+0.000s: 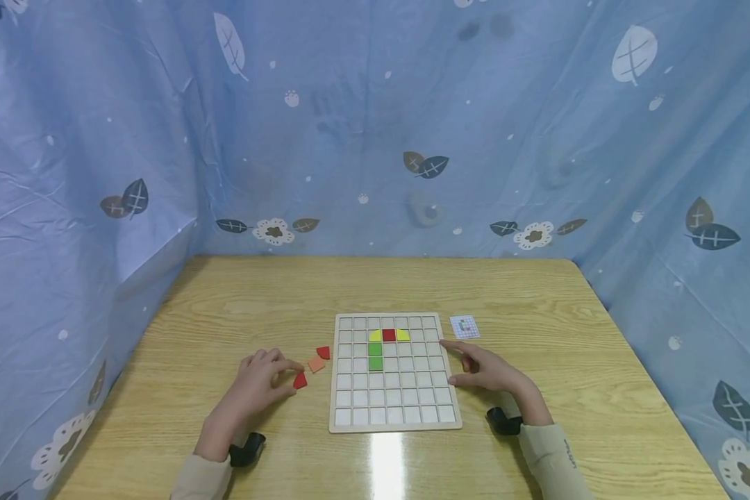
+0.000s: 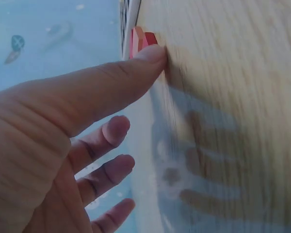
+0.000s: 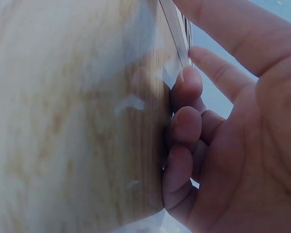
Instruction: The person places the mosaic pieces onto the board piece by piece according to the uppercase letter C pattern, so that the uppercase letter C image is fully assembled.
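My left hand [image 1: 259,382] is at the left of the white grid board [image 1: 395,425], its thumb and index finger pinching a small red curved-edged tile [image 1: 301,380] at the tabletop. In the left wrist view the thumb [image 2: 121,75] partly hides the tiles, and the other fingers are spread loosely. Beyond lie an orange square tile [image 1: 316,364] and another red tile [image 1: 323,353]. My right hand [image 1: 490,368] rests its index fingertip and thumb against the board's right edge; its remaining fingers are bent underneath. Set in the grid are a red square [image 1: 389,335], two yellow curved tiles [image 1: 375,336] and two green squares [image 1: 375,349].
A small printed pattern card [image 1: 464,326] lies right of the board's top corner. The wooden table [image 1: 275,292] is bordered by a blue leaf-patterned curtain [image 1: 362,125] at the back and sides. Both wrists wear black devices [image 1: 247,450].
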Motion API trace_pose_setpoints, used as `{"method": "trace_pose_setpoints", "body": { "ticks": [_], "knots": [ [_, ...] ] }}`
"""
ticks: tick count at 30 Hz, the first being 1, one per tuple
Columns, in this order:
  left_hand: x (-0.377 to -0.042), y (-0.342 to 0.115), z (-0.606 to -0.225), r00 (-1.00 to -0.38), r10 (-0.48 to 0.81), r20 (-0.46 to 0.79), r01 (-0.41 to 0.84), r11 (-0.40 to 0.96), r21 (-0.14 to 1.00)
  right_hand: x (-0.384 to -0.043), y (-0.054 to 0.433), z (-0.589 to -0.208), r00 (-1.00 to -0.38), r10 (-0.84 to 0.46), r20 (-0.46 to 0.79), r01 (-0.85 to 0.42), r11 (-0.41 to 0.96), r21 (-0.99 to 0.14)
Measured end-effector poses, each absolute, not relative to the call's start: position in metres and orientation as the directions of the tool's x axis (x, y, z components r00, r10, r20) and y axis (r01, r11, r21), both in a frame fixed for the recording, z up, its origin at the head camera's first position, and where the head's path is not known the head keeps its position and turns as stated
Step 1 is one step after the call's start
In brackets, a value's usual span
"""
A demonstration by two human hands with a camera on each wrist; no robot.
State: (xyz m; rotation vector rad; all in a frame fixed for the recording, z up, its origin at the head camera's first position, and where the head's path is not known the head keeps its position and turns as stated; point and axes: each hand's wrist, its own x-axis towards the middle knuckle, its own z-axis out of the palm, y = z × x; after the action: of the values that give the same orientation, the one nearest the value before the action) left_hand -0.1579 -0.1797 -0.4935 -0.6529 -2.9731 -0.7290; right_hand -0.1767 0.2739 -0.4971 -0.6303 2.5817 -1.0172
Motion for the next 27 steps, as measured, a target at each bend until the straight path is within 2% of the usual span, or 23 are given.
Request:
{"method": "trace_pose_setpoints", "body": {
  "ticks": [12, 27],
  "knots": [
    [-0.163, -0.178, -0.495, -0.909, 0.408, 0.082, 0.399, 0.801, 0.446, -0.177, 0.273, -0.496, -0.86, -0.499, -0.105, -0.288, 0.645, -0.707],
    [-0.162, -0.165, -0.5, -0.9, 0.399, 0.177, 0.437, 0.815, 0.38, -0.177, 0.273, -0.498, -0.861, -0.495, -0.113, -0.281, 0.65, -0.706]
  ]
}}
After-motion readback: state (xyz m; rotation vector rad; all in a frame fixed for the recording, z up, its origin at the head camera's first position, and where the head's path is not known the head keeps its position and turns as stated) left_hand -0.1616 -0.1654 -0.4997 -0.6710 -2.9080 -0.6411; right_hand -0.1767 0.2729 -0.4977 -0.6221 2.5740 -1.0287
